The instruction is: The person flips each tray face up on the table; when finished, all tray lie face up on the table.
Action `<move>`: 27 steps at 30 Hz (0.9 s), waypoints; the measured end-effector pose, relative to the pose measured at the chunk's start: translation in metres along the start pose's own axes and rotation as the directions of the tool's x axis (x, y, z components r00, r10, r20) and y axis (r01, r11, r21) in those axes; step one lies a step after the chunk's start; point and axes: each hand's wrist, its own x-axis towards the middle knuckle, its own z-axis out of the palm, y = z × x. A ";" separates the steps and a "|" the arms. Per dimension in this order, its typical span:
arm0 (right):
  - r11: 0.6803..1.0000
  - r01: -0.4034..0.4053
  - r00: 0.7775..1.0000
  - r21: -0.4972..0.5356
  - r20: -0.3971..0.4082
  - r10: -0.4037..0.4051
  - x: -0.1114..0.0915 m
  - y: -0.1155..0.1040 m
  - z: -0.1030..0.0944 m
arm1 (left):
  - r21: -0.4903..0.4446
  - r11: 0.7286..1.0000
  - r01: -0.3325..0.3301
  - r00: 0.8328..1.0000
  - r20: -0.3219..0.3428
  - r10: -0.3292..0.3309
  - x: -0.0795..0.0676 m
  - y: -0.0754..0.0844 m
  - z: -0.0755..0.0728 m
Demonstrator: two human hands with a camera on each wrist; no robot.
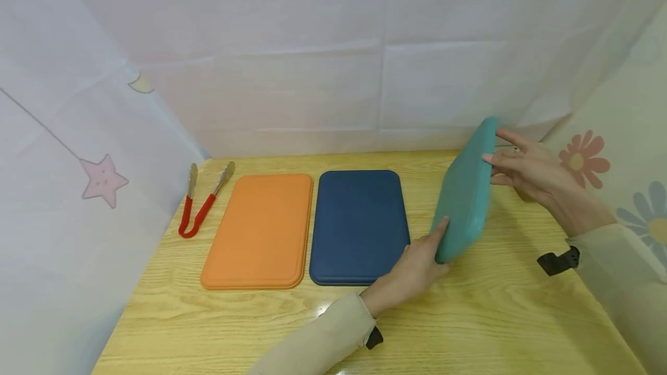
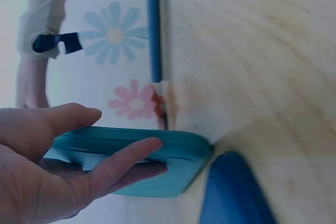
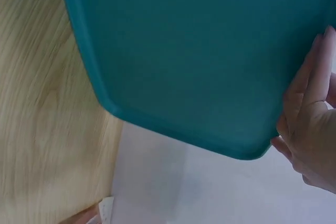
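Observation:
Both hands hold a teal rectangular tray (image 1: 464,190) with rounded corners, lifted off the table and tipped steeply on its side. The left hand (image 1: 414,276) grips its lower near edge; in the left wrist view the tray's edge (image 2: 184,140) lies between thumb and fingers. At the upper far edge, the right hand (image 1: 526,166) pinches the tray, and part of that hand is hidden behind it. The right wrist view shows the tray's broad face (image 3: 199,56) with a raised rim. Just left of the left hand lies a navy tray (image 1: 359,224), flat on the table.
An orange tray (image 1: 260,230) lies flat left of the navy one. Tongs (image 1: 198,213) with red handles stand spread at the far left of the wooden table (image 1: 250,328). White cloth (image 1: 312,74) hangs behind. A blue bar-shaped thing (image 2: 154,30) shows in the left wrist view.

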 end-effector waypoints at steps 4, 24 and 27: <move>0.997 0.015 1.000 -0.071 -0.005 -0.016 0.006 -0.003 0.009 | 0.009 0.996 -0.086 0.994 -0.073 0.087 -0.004 0.015 -0.018; 0.986 -0.013 1.000 -0.168 0.008 0.014 0.020 -0.002 0.032 | -0.247 0.969 0.020 0.997 0.081 0.000 0.008 0.049 -0.084; 0.975 -0.044 0.999 -0.218 -0.028 0.038 0.021 0.013 0.029 | -0.304 0.952 0.034 0.998 0.053 -0.019 0.006 0.046 -0.083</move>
